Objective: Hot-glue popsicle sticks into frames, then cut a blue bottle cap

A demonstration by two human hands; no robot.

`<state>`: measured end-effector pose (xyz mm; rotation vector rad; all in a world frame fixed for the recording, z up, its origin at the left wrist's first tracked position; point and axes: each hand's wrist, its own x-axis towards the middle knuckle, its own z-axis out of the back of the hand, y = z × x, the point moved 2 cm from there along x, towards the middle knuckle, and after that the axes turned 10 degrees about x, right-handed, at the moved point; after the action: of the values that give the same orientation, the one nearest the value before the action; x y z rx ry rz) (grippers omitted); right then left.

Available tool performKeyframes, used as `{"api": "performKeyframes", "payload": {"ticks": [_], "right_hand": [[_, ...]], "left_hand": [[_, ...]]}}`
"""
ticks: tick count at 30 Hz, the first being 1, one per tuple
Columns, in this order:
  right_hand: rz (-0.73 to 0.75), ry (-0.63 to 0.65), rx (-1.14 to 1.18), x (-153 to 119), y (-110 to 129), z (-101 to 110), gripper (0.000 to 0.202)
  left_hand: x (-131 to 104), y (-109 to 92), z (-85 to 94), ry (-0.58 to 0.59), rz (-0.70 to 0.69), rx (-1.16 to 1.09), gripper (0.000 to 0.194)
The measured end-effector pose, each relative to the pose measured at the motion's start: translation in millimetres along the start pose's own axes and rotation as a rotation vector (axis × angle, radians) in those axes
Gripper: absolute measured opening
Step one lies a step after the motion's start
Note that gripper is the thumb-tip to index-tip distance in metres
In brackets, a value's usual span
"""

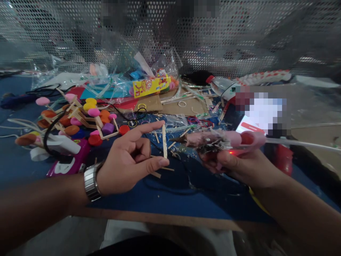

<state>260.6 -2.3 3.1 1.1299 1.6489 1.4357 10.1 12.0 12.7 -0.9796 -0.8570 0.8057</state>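
Between the thumb and index finger of my left hand [130,156], a short wooden stick [164,142] is pinched by its two ends and stands nearly upright. My right hand [239,165] grips a pink hot glue gun [213,140] with a red light lit on its side. The gun's dark nozzle points left and sits a little to the right of the stick, apart from it. A clear glue stick [301,143] runs out of the gun's back end. Loose wooden sticks [166,169] lie on the table just behind my left thumb.
Stick models with coloured round pieces [93,112] stand at the left, beside a purple and white device [70,156]. At the back lie a bag with a yellow label [151,86], cardboard [183,105] and a clear bottle [222,87]. A bright phone screen [262,112] is at the right.
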Motion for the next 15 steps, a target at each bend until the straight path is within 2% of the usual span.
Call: {"api": "performKeyframes", "payload": {"ticks": [3,15], "right_hand": [[0.006,0.039,0.016,0.4,1.7,-2.7,0.035],[-0.035,0.057,-0.012,1.3,2.8,-2.5,0.035]], "left_hand": [[0.0,-0.4,0.1,0.012,0.001,0.013,0.063],[-0.4,0.3,-0.4,0.020,-0.030,0.014,0.062]]}}
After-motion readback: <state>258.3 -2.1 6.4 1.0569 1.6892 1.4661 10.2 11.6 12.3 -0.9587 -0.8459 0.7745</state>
